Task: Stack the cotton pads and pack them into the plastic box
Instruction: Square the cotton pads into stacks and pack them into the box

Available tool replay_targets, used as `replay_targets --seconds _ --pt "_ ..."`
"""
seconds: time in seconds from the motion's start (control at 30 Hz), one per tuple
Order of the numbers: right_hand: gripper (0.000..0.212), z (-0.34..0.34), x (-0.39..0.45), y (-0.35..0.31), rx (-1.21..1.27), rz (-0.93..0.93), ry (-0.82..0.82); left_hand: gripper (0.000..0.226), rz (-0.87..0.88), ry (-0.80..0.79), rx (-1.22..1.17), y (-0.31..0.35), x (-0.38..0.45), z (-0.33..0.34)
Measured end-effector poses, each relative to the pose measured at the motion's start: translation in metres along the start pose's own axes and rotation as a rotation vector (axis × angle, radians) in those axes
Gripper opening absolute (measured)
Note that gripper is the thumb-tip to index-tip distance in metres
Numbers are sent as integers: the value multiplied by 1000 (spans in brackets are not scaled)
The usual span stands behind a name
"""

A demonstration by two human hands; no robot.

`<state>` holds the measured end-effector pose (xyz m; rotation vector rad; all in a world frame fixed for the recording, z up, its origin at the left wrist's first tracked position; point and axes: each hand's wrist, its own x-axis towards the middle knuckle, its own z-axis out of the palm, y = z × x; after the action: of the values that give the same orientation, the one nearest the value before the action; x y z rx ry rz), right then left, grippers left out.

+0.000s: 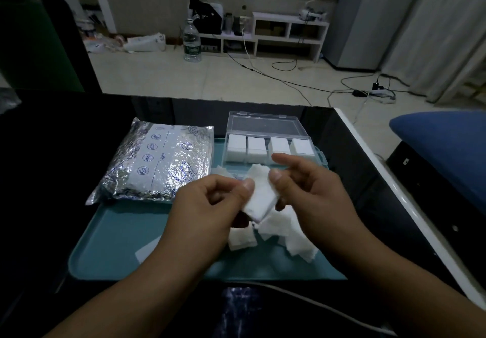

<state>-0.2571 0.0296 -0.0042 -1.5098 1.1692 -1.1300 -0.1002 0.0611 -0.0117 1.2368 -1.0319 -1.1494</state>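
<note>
Dim, bluish indoor light leaves the glossy black tabletop (pixel 65 153) nearly featureless, glare sparkles on the crinkled silver foil pouch (pixel 155 161), edges bend with wide-angle distortion, and focus seems slightly soft throughout.

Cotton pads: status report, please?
Left hand and right hand pinch a cotton pad stack. Plastic box open, four stacks inside. Path clear.

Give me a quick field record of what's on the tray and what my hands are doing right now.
tray: teal plastic tray on dark table
box: clear plastic box, lid open, four white pad stacks in a row
held: small stack of white cotton pads, pinched by left hand and right hand
loose: white cotton pads scattered under the hands
bag: silver foil bag, left of box
</note>
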Motion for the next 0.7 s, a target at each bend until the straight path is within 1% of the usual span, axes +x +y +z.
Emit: replay_targets --seconds 0.07,0.2,0.23,0.27,0.33,0.37,0.4,0.43,0.47,0.53,0.6,0.7 --pt "21 -3 2 0 50 37 61 21 -17 8 -26 0 0 1" --pt "13 -2 1 -2 53 36 94 18 -62 -15 -81 1 -2 5" --pt "13 -2 1 -3 62 54 98 17 -51 -2 -76 1 -2 5" --pt "19 -2 2 -4 91 88 88 15 -29 28 -59 1 -2 5" --pt "39 -2 4 -6 173 188 6 13 30 105 -19 1 0 3" --pt "47 -2 4 -8 173 239 -60 13 62 135 -7 0 1 2" --pt "50 0 2 -8 128 272 -135 13 98 149 14 -1 1 2" --pt "49 3 0 -8 73 290 -200 16 141 150 55 -3 1 2" --pt "46 7 -4 -7 42 297 -232 21 180 133 108 -4 0 3" --pt "40 16 -11 -8 39 296 -200 32 232 78 200 -7 -5 6" --pt "42 20 -14 -5 -6 261 -139 39 273 58 289 -10 -9 9" --pt "44 23 -15 -4 -16 218 -111 41 311 59 362 -10 -12 10"
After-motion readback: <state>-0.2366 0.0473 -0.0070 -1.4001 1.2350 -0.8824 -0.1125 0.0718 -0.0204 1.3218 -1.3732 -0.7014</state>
